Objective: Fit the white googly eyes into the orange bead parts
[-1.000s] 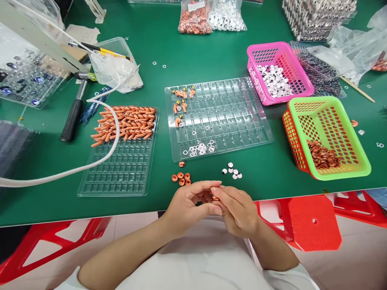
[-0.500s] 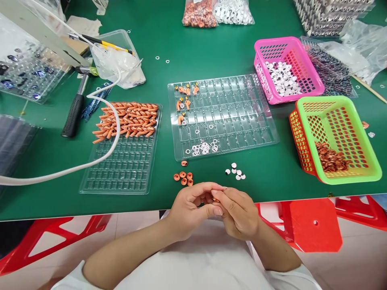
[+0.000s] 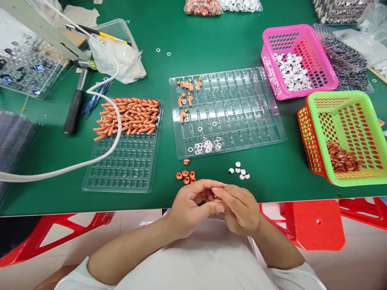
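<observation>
Close in front of my body, over the table's near edge, my left hand (image 3: 189,209) and my right hand (image 3: 242,211) meet at the fingertips. Pinched between them is a small copper-coloured piece (image 3: 217,197), mostly hidden by the fingers. Several copper-coloured round pieces with holes (image 3: 186,174) lie just beyond my left hand. Past my right hand are several small white-and-black discs (image 3: 242,172). Farther out, a clear compartment tray (image 3: 242,117) carries bent orange pieces (image 3: 190,84) at its upper left and loose white rings (image 3: 207,146) along its near side.
Left are a second clear tray (image 3: 121,165) with rows of copper tubes (image 3: 130,114), a white hose (image 3: 102,157) across it, and a hammer (image 3: 74,108). Right stand a pink basket (image 3: 328,78) of discs and a green basket (image 3: 373,177) of copper pieces. A red stool (image 3: 317,225) is below.
The camera view has shifted slightly, so the baskets appear farther right and the far bags higher. Both hands keep the same pinch on the copper-coloured piece, with hardly any finger movement.
</observation>
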Demonstrator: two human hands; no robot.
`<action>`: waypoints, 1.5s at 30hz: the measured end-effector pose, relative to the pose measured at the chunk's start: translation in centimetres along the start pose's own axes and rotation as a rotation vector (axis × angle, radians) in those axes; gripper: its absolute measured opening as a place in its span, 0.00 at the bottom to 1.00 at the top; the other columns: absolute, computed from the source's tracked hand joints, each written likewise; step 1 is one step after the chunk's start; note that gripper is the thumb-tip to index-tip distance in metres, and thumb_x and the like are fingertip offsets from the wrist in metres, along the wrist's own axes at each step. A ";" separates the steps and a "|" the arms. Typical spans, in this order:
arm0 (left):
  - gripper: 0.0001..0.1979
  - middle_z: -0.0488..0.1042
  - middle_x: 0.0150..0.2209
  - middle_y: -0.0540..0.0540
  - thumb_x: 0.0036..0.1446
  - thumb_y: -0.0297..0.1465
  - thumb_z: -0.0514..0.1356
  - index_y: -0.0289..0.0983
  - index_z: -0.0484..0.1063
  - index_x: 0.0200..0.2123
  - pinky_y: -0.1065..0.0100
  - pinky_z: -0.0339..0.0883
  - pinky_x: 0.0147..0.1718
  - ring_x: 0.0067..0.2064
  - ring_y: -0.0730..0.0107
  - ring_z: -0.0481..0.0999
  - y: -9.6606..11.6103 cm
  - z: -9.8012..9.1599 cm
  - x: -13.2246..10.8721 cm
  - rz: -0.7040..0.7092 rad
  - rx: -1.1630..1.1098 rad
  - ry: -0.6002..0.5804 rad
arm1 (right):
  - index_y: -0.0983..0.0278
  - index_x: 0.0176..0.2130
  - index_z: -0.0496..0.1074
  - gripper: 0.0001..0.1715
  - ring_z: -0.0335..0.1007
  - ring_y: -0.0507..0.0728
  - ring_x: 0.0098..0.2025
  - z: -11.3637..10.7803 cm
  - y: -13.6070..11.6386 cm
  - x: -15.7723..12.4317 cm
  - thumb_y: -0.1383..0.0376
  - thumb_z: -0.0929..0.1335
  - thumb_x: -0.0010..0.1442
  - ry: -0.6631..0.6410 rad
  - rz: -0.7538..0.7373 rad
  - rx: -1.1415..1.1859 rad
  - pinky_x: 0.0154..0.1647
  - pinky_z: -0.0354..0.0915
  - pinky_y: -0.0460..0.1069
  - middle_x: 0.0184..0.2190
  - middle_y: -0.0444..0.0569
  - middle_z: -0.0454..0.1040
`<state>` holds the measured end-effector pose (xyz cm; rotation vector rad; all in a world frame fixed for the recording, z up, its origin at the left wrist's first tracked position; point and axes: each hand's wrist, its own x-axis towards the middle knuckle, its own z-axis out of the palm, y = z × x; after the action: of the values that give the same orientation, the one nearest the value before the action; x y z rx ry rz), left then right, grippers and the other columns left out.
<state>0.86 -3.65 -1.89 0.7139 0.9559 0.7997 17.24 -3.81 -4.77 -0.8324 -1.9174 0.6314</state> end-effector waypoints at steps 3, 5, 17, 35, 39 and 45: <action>0.18 0.77 0.37 0.46 0.49 0.25 0.70 0.38 0.76 0.45 0.70 0.74 0.36 0.36 0.71 0.76 0.3 -0.3 0.2 -0.037 -0.026 -0.081 | 0.65 0.58 0.65 0.24 0.75 0.56 0.35 -0.5 0.1 0.0 0.73 0.63 0.63 -0.004 0.039 0.028 0.34 0.74 0.49 0.33 0.52 0.77; 0.20 0.76 0.42 0.45 0.51 0.27 0.69 0.38 0.74 0.48 0.68 0.74 0.37 0.36 0.71 0.76 0.7 -0.7 0.5 -0.064 -0.053 -0.130 | 0.64 0.59 0.65 0.25 0.74 0.55 0.35 -0.8 0.1 0.0 0.74 0.64 0.63 -0.005 0.066 0.066 0.33 0.73 0.49 0.34 0.51 0.77; 0.10 0.75 0.29 0.47 0.56 0.33 0.65 0.32 0.76 0.38 0.71 0.72 0.28 0.30 0.72 0.74 1.5 -1.8 1.8 -0.284 -0.134 -0.286 | 0.61 0.61 0.63 0.26 0.60 0.52 0.26 -1.7 0.0 0.4 0.73 0.63 0.65 -0.064 0.058 0.084 0.26 0.61 0.47 0.27 0.45 0.69; 0.05 0.76 0.26 0.49 0.53 0.30 0.68 0.33 0.78 0.30 0.73 0.68 0.29 0.27 0.76 0.72 0.5 -1.3 1.5 -0.214 -0.182 -0.193 | 0.62 0.58 0.65 0.24 0.63 0.53 0.30 -0.6 -0.6 0.3 0.71 0.64 0.63 0.028 0.164 0.241 0.26 0.65 0.46 0.29 0.47 0.72; 0.06 0.75 0.27 0.49 0.53 0.31 0.68 0.33 0.78 0.30 0.73 0.67 0.29 0.27 0.76 0.72 0.1 -1.1 1.5 -0.201 -0.219 -0.198 | 0.63 0.57 0.67 0.20 0.63 0.54 0.31 -0.2 -1.0 0.5 0.66 0.62 0.66 0.065 0.214 0.291 0.28 0.67 0.48 0.27 0.47 0.70; 0.08 0.75 0.27 0.49 0.51 0.32 0.69 0.34 0.79 0.33 0.72 0.67 0.29 0.28 0.74 0.73 0.0 -0.8 1.3 -0.185 -0.245 -0.170 | 0.61 0.56 0.68 0.20 0.64 0.55 0.33 0.3 -0.9 0.1 0.61 0.62 0.67 0.081 0.266 0.372 0.31 0.69 0.50 0.28 0.47 0.70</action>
<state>0.58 -2.40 -2.75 0.4651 0.7427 0.6678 16.65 -4.32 -4.21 -0.8607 -1.5618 1.0617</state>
